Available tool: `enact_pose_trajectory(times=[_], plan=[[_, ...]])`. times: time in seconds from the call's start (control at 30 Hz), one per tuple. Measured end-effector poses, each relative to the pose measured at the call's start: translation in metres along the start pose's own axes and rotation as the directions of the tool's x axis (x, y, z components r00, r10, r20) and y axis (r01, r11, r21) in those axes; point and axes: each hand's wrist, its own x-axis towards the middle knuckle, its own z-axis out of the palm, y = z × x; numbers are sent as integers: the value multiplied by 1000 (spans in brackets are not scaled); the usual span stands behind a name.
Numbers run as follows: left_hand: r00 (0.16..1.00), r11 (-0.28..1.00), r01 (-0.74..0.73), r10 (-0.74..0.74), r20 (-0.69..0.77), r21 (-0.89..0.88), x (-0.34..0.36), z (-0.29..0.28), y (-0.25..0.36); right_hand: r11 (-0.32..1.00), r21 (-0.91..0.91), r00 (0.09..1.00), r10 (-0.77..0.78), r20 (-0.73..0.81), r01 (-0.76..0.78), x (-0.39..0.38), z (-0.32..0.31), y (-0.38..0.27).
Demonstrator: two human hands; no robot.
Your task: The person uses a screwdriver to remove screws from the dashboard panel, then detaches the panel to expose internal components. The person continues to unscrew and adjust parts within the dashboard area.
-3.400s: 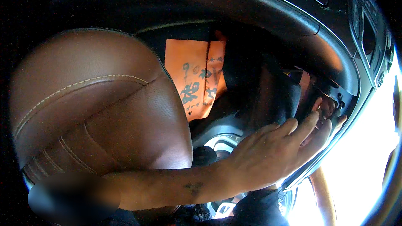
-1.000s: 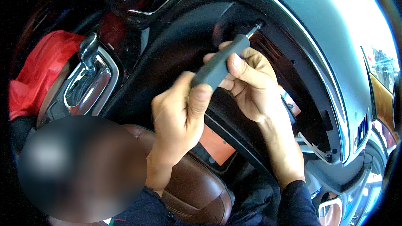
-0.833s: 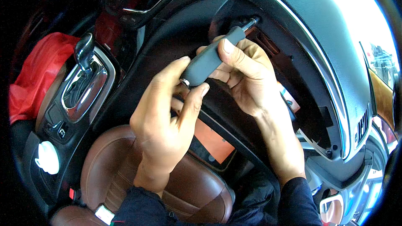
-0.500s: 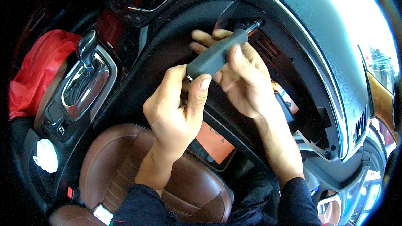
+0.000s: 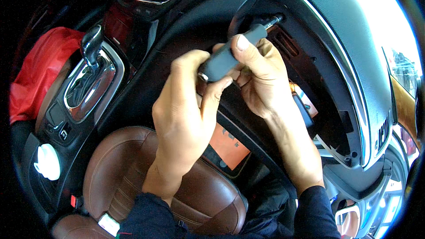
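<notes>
Car cabin, dark dashboard with the panel off. Both hands clamp the grey screwdriver: left hand on the butt, right hand along the shaft, tip in the recess. Risk: the angled bit slips off a fastener I can't see, gouging trim.

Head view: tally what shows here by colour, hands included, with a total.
Grey: 1, the screwdriver held by both the left hand and right hand
Red: 1, cloth
Brown: 1, leather seat
Orange: 1, paper mat
White: 1, round cap
Hands: 2
Total: 7
</notes>
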Motion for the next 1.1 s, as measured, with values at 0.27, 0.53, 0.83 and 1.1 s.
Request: enact_pose_trajectory(times=[0.27,0.53,0.83,1.1], plan=[[994,995,-20,30,-103,98,-2,-4,-9,983,-125,984,-122,131,138,4,8,16],[999,993,19,-23,-31,-116,-3,15,-12,974,200,976,61,211,-104,-1,-86,-3],[965,980,-199,191,-182,-24,-3,24,-11,994,-97,916,8,-402,-51,6,-36,-12],[969,969,-238,233,81,64,-1,41,-16,899,-439,983,-80,-164,0,-2,-113,-12]])
